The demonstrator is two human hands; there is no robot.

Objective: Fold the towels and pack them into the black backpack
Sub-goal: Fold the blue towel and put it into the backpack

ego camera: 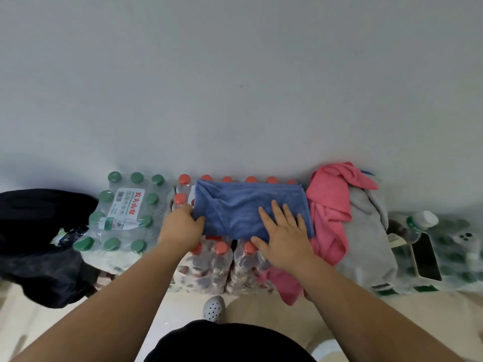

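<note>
A blue towel (235,205), folded into a wide band, lies on top of a pack of red-capped bottles (217,259). My left hand (180,226) pinches the towel's left edge between thumb and fingers. My right hand (282,233) lies flat on the towel's right part, fingers spread. A crumpled pink towel (329,210) and a grey towel (366,231) lie heaped to the right. The black backpack (39,241) sits at the far left on the floor.
A pack of green-capped water bottles (122,215) stands between the backpack and the red-capped pack. More wrapped green bottles (444,246) sit at the far right. A white wall rises just behind everything. My white shoe (214,308) is on the pale floor below.
</note>
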